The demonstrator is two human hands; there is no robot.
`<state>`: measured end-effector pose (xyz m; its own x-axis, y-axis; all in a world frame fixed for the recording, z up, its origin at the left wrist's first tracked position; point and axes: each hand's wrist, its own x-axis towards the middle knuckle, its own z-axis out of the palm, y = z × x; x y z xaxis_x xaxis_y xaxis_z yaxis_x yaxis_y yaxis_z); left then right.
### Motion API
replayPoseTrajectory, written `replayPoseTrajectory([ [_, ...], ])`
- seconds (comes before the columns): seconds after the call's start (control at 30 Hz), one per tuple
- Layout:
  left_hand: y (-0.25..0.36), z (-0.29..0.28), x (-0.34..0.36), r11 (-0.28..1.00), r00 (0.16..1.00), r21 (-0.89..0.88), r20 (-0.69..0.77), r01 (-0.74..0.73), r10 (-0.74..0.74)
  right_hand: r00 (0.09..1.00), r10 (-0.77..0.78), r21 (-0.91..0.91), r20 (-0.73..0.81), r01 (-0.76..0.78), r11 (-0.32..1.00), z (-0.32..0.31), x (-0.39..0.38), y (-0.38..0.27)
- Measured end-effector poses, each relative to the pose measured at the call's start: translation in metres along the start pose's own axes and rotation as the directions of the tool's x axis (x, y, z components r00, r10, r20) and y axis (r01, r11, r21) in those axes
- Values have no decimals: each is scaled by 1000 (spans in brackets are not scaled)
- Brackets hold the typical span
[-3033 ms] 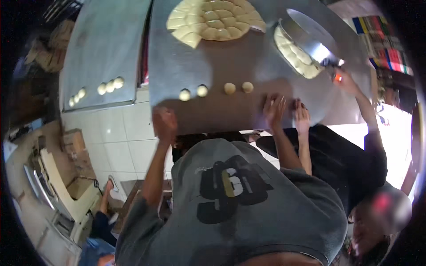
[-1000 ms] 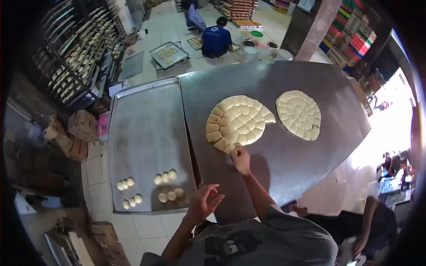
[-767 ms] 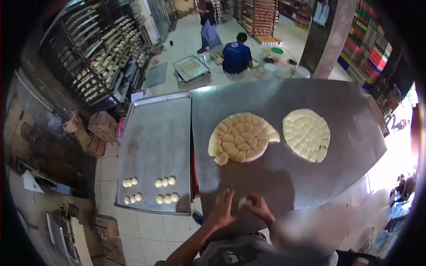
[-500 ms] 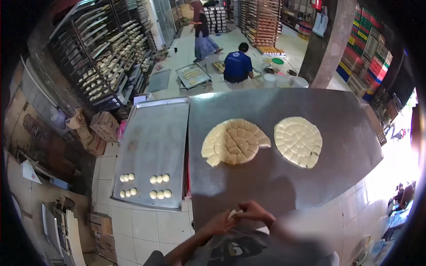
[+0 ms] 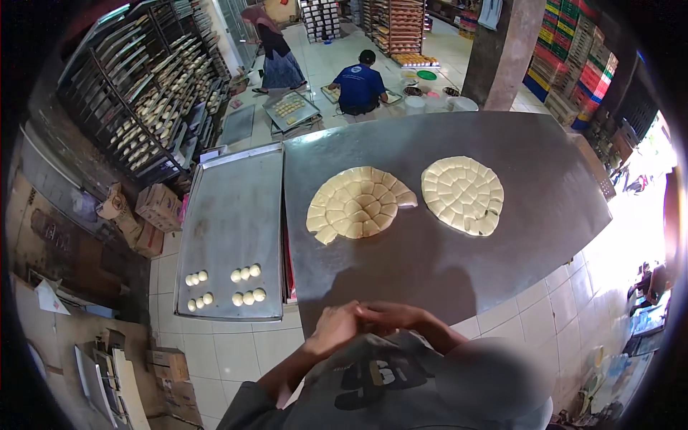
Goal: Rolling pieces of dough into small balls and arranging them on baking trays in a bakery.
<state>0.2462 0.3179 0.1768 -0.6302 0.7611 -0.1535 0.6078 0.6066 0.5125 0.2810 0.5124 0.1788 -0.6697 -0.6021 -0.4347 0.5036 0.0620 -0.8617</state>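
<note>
Head view, tabletop [image 5: 545, 215]: grey metal, bearing two dough rounds
Tray [image 5: 233, 208]: beside the tabletop's left edge
Left dough round [image 5: 355, 204]: divided, gapped rim
Right dough round [image 5: 464, 195]: divided, nearby
Left hand [image 5: 337, 328]: touching right hand [image 5: 390, 315], near edge
Grip: cannot tell, contents hidden
Dough balls [image 5: 248, 297]: tray's near end, rows of three

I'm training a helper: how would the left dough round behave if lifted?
The left dough round would probably sag, being broad and soft-looking. Its segmented top suggests it may tear between pieces. Lying flat, it seems unlikely to roll.
</note>
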Motion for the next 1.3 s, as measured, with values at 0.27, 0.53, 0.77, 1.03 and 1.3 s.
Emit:
replayPoseTrajectory([
  [0.27,11,-31,-33,927,929,88,-32,-365,369,961,-117,156,250,79,985,-102,-29,129],
  [0.53,-121,135,-35,922,869,339,-494,189,3,581,-476,-661,-660,-148,736,-50,-15,195],
  [0.77,-101,127,79,969,626,-222,-742,111,-241,429,-693,-776,-580,-550,309,-109,69,169],
  [1.03,-131,105,62,970,666,104,-742,220,-72,370,-711,-772,-598,-507,385,-104,35,138],
  [1.3,-153,101,32,966,727,5,-660,257,-190,384,-773,-802,-505,-540,255,-131,36,188],
])
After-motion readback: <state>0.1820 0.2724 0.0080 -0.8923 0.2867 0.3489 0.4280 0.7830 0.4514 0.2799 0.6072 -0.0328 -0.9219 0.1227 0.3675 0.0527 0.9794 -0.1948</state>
